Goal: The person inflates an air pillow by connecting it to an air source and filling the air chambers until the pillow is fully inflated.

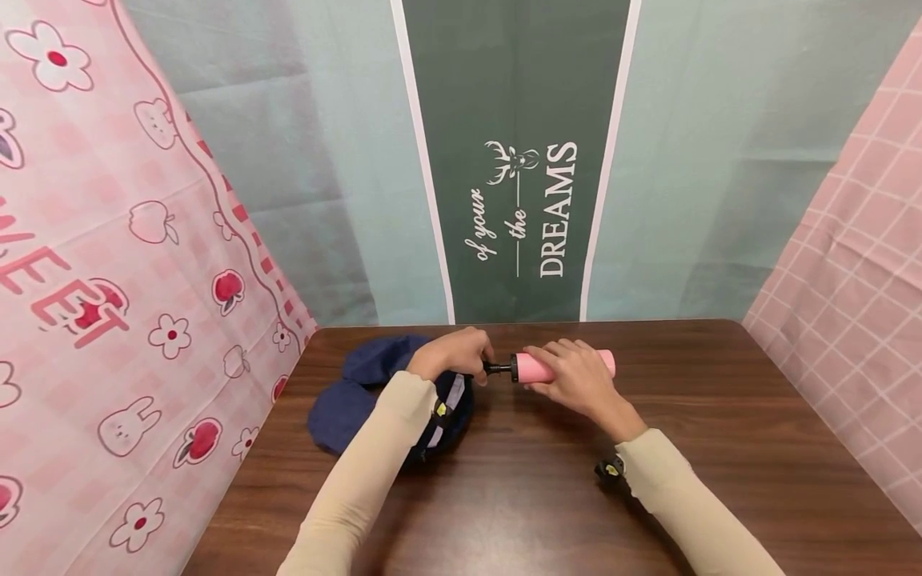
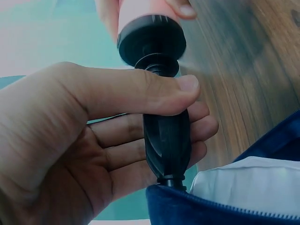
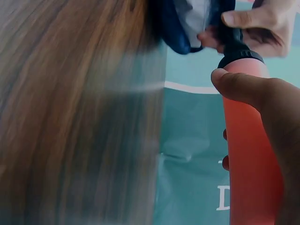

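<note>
A pink hand pump (image 1: 531,369) lies level between my two hands above the tabletop. With my right hand (image 1: 579,376) I grip its pink barrel (image 3: 251,140), thumb near the black collar. My left hand (image 1: 455,352) holds the pump's black grooved nozzle end (image 2: 166,136), thumb across the front and fingers behind. The tip of that end meets the edge of a navy U-shaped neck pillow (image 1: 338,412); the exact joint is hidden by the fabric. The pillow's zip is undone, and white inner material (image 2: 248,187) shows through. My left forearm covers part of the pillow.
The brown wooden table (image 1: 533,512) ends at a green-and-teal cloth backdrop (image 1: 519,96). Pink patterned curtains (image 1: 173,264) hang at the left, with a pink checked one (image 1: 864,304) at the right. Black wrist cameras (image 1: 611,470) sit on both wrists.
</note>
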`<action>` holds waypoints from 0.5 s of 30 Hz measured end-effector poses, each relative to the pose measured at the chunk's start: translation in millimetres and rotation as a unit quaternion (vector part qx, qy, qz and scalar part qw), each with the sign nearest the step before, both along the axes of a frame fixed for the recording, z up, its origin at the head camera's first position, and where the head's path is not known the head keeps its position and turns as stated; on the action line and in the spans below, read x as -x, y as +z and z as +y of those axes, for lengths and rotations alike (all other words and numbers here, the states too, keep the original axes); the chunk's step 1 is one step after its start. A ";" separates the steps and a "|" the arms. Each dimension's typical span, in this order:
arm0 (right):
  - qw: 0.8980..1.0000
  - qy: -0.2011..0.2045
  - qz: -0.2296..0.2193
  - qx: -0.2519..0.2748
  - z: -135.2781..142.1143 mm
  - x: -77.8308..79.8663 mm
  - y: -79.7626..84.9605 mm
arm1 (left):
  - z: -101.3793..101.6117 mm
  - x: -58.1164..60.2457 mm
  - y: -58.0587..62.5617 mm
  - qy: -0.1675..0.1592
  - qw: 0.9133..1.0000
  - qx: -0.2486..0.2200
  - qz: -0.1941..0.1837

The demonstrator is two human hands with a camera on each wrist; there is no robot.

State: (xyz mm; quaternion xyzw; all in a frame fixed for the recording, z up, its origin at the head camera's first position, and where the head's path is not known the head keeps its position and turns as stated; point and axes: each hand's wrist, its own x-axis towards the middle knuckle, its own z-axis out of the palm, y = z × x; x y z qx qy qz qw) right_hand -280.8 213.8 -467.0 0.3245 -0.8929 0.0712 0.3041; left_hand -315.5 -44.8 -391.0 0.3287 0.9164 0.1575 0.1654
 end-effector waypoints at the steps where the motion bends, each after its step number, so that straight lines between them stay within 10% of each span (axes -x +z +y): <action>1: 1.000 0.000 0.001 -0.001 -2.3 -0.2 0.7 | 1.5 -0.2 0.5 -0.002 1.000 -0.001 -0.001; 15: 1.000 -0.002 -0.009 -0.007 -6.4 0.0 2.0 | 2.5 1.5 1.3 -0.005 1.000 -0.006 -0.012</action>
